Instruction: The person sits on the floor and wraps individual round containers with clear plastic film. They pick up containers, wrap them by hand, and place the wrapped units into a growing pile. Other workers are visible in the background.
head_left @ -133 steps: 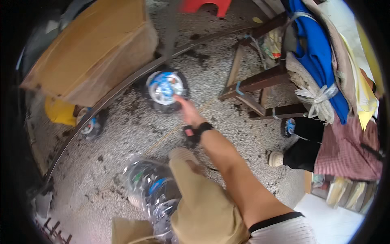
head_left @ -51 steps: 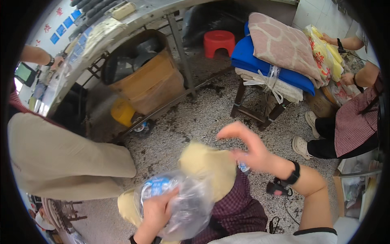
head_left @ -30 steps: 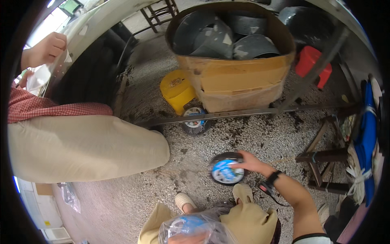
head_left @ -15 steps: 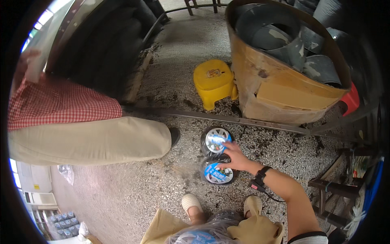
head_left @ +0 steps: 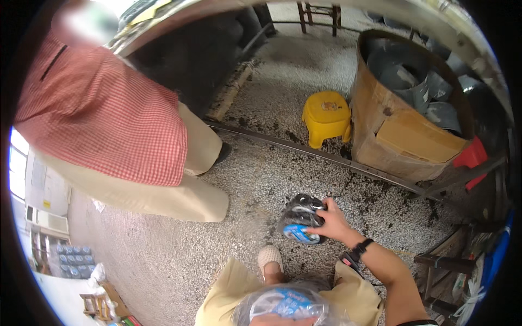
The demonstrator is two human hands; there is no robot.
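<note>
My right hand (head_left: 333, 223), with a black watch on the wrist, grips a bundle of round black discs (head_left: 298, 216) with a blue label, wrapped in clear film, low over the speckled floor. A clear plastic bag (head_left: 285, 304) holding more blue-labelled discs rests on my lap between my beige-trousered knees. My left hand (head_left: 274, 321) shows only as a sliver at the lower edge, under that bag and holding it. My light shoe (head_left: 270, 256) sits just below the bundle.
A person in a red checked shirt and beige trousers (head_left: 125, 136) stands close on the left. Beyond a metal floor rail (head_left: 326, 157) are a yellow stool (head_left: 326, 117), a cardboard box of grey metal parts (head_left: 413, 119) and a red stool (head_left: 472, 156).
My right hand, which was reaching between two discs lying on the floor, now grips them together as one bundle. The view has swung so the standing person fills more of the left.
</note>
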